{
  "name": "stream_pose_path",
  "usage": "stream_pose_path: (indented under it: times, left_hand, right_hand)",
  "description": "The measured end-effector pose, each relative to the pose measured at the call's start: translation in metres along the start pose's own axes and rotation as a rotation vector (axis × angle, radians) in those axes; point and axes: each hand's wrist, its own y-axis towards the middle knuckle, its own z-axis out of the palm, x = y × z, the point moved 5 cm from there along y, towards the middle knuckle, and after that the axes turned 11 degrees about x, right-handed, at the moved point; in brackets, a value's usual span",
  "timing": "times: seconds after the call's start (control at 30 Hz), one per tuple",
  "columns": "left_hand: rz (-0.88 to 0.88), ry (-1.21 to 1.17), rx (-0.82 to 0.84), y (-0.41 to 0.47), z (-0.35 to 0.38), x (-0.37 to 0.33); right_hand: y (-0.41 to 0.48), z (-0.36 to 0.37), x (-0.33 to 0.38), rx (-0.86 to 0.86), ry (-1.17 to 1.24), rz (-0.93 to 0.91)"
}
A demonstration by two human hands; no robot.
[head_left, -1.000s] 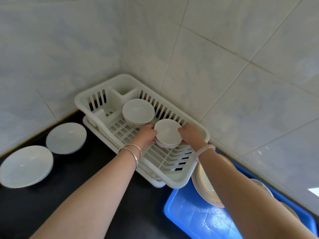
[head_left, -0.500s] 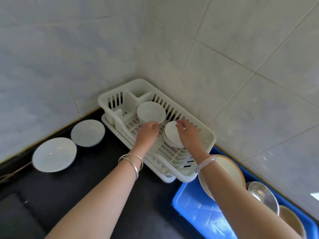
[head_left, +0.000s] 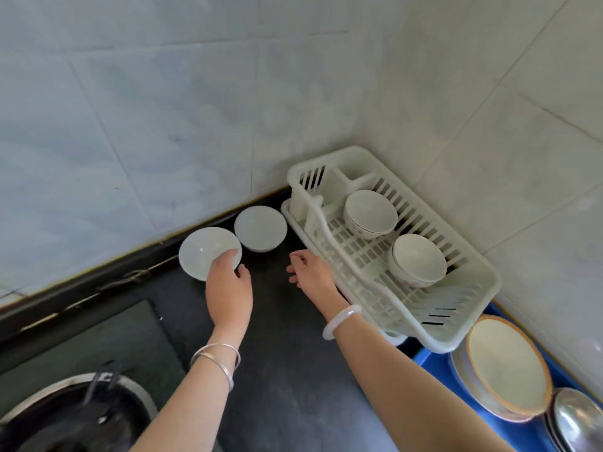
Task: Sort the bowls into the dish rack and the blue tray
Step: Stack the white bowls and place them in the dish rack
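Hands now off the dish rack (head_left: 440,334): left hand (head_left: 228,290) on counter bowl (head_left: 204,249), grip unclear; right hand (head_left: 311,272) loose-fingered, empty.

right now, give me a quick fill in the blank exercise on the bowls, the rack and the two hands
1. The dish rack holds ___ bowls.
2. The left hand touches a counter bowl, the ___ one of the pair there.
3. The right hand holds ___.
4. The tray beside the rack is coloured ___.

Missing words: two; left; nothing; blue.
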Motion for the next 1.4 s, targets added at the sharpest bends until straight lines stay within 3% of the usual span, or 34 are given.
stream_pose_path:
  times: [0.23, 0.5, 0.73, 0.97, 1.23, 1.4]
  left_hand:
    - [-0.146, -0.057, -0.168, 0.019, -0.033, 0.060]
    - [-0.246, -0.436, -0.087, 0.031, -0.029, 0.080]
    - [-0.230, -0.538, -0.078, 0.033, -0.026, 0.090]
    - [-0.328, -0.994, -0.109, 0.034, -0.025, 0.088]
    - [-0.378, -1.036, -0.072, 0.035, -0.027, 0.089]
    - [-0.380, -0.942, -0.067, 0.038, -0.027, 0.089]
  right_hand:
    - [0.051, 0.028, 0.013, -0.083, -0.084, 0.054]
    - [0.067, 0.035, 0.020, -0.081, 0.199, 0.123]
    - [0.038, 0.018, 0.037, -0.151, 0.195, -0.046]
    - [0.022, 0.045, 0.064, -0.027, -0.010, -0.144]
    - [0.022, 0.079, 0.067, 0.062, -0.210, -0.045]
    - [0.023, 0.086, 0.068, 0.074, -0.270, -0.030]
